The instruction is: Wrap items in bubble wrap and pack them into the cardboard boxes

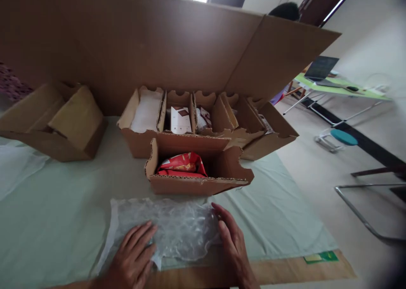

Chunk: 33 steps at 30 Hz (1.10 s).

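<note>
A sheet of clear bubble wrap (168, 227) lies flat on the pale green table cover (57, 213) near the front edge. My left hand (135, 257) rests on its lower left part, fingers spread and flat. My right hand (233, 242) lies along its right edge, fingers stretched out and touching the wrap. Just beyond the wrap stands a small open cardboard box (196, 181) with a red packet (182, 165) inside.
Behind it a divided cardboard tray (136, 141) holds white packages and small boxes. A tall cardboard sheet (142, 44) stands at the back, folded cardboard (63, 124) at left. To the right the floor drops away, with a teal stool (344, 137), a green desk with laptop (320, 69) and metal chair legs.
</note>
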### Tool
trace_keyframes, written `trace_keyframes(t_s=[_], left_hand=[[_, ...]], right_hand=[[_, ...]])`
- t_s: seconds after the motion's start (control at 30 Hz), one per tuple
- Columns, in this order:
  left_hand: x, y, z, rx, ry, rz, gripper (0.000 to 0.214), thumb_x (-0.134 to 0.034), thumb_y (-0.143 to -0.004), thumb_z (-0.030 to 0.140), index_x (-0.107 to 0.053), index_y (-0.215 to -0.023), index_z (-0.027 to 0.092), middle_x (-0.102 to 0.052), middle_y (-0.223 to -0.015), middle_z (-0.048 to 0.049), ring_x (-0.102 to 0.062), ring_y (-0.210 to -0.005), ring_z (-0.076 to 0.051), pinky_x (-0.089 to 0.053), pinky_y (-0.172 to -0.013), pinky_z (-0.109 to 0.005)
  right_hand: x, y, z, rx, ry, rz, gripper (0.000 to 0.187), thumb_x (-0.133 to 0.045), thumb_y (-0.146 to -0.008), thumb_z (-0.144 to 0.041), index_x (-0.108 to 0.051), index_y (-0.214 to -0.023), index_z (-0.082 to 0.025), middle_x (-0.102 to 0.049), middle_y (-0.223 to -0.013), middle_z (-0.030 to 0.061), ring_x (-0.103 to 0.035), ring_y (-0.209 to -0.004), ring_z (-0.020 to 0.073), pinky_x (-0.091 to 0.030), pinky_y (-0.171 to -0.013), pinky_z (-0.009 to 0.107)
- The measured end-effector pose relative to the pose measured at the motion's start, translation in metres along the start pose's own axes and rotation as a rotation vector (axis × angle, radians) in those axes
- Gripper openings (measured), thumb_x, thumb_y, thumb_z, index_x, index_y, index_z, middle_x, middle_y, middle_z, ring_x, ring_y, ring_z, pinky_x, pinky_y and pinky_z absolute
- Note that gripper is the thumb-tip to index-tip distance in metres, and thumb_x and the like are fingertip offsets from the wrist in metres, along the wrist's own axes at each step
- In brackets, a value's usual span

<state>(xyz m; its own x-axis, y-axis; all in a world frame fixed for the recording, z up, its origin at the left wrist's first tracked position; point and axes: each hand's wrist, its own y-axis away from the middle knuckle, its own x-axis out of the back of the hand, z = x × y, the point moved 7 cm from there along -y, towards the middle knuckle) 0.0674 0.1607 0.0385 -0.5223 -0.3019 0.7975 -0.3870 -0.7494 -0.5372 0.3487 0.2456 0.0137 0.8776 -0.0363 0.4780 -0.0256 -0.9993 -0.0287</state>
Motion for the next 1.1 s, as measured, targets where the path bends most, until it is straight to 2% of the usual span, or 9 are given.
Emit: trace_keyframes(t_s=[0.17,0.33,0.43,0.53,0.63,0.7,0.9,1.0,1.1], left_hand=[[0.004,-0.001,-0.006,-0.088,0.059,0.041,0.026,-0.055,-0.087,0.013,-0.069,-0.108,0.017,-0.072,-0.124,-0.0148,-0.063,-0.125,-0.026,-0.051,-0.102,-0.037],[0.019,-0.019,-0.009,0.107,0.043,-0.053,0.039,-0.061,-0.087,0.007,-0.065,-0.124,0.016,-0.067,-0.135,-0.0157,-0.057,-0.133,-0.03,-0.049,-0.106,-0.044],[0.01,-0.037,0.006,0.16,0.024,-0.148,0.042,-0.059,-0.09,0.012,-0.062,-0.132,0.016,-0.059,-0.145,-0.017,-0.049,-0.142,-0.033,-0.042,-0.115,-0.053],[-0.02,-0.04,0.013,0.215,0.012,-0.357,0.044,-0.061,-0.09,0.019,-0.061,-0.134,0.015,-0.051,-0.154,-0.019,-0.039,-0.149,-0.035,-0.032,-0.121,-0.058],[-0.032,-0.027,0.006,0.241,-0.031,-0.48,0.054,-0.065,-0.09,0.03,-0.057,-0.141,0.018,-0.047,-0.157,-0.0186,-0.037,-0.15,-0.036,-0.025,-0.123,-0.061],[-0.023,-0.014,-0.008,0.268,-0.088,-0.485,0.062,-0.066,-0.09,0.04,-0.051,-0.147,0.021,-0.045,-0.159,-0.0174,-0.036,-0.15,-0.038,-0.023,-0.122,-0.064],[0.044,0.035,-0.057,0.402,-0.23,-0.255,0.066,-0.061,-0.093,0.05,-0.047,-0.15,0.02,-0.046,-0.156,-0.0214,-0.04,-0.146,-0.042,-0.03,-0.117,-0.066],[0.079,0.045,-0.053,0.41,-0.233,0.007,0.069,-0.066,-0.091,0.042,-0.041,-0.153,0.022,-0.045,-0.157,-0.0191,-0.041,-0.146,-0.041,-0.035,-0.116,-0.063],[0.087,0.043,-0.029,0.39,-0.205,0.15,0.069,-0.07,-0.089,0.032,-0.043,-0.152,0.027,-0.046,-0.155,-0.0156,-0.044,-0.144,-0.039,-0.039,-0.115,-0.06]], right_hand=[[0.011,-0.003,0.003,-0.024,0.185,0.003,0.054,-0.064,-0.092,-0.048,-0.057,-0.138,-0.02,-0.071,-0.124,0.0131,-0.073,-0.092,0.0238,-0.062,-0.082,0.037],[0.02,0.003,-0.032,0.244,0.374,0.118,0.044,-0.062,-0.095,-0.035,-0.055,-0.138,-0.024,-0.065,-0.133,0.0141,-0.065,-0.119,0.0291,-0.056,-0.097,0.047],[-0.003,0.013,-0.068,0.409,0.373,0.074,0.047,-0.06,-0.096,-0.027,-0.051,-0.142,-0.024,-0.058,-0.141,0.0151,-0.057,-0.13,0.0293,-0.05,-0.104,0.049],[-0.051,0.026,-0.089,0.545,0.412,-0.161,0.043,-0.059,-0.096,-0.026,-0.055,-0.138,-0.021,-0.057,-0.146,0.0157,-0.054,-0.134,0.0303,-0.046,-0.105,0.049],[-0.084,0.037,-0.081,0.601,0.55,-0.333,0.038,-0.057,-0.097,-0.029,-0.06,-0.133,-0.019,-0.058,-0.147,0.0151,-0.051,-0.138,0.0322,-0.042,-0.108,0.05],[-0.081,0.038,-0.065,0.578,0.624,-0.317,0.04,-0.055,-0.099,-0.032,-0.06,-0.136,-0.018,-0.06,-0.146,0.0144,-0.05,-0.139,0.0317,-0.038,-0.111,0.05],[-0.004,0.037,-0.024,0.335,0.674,-0.03,0.044,-0.041,-0.103,-0.047,-0.067,-0.123,-0.018,-0.066,-0.136,0.0154,-0.059,-0.128,0.0323,-0.045,-0.101,0.048],[0.021,0.042,-0.015,0.163,0.629,0.058,0.049,-0.042,-0.1,-0.054,-0.068,-0.117,-0.016,-0.072,-0.119,0.0165,-0.068,-0.099,0.0293,-0.05,-0.088,0.045],[0.015,0.045,-0.014,0.029,0.608,0.004,0.054,-0.045,-0.096,-0.059,-0.067,-0.12,-0.015,-0.074,-0.104,0.0135,-0.068,-0.078,0.0242,-0.05,-0.078,0.041]])
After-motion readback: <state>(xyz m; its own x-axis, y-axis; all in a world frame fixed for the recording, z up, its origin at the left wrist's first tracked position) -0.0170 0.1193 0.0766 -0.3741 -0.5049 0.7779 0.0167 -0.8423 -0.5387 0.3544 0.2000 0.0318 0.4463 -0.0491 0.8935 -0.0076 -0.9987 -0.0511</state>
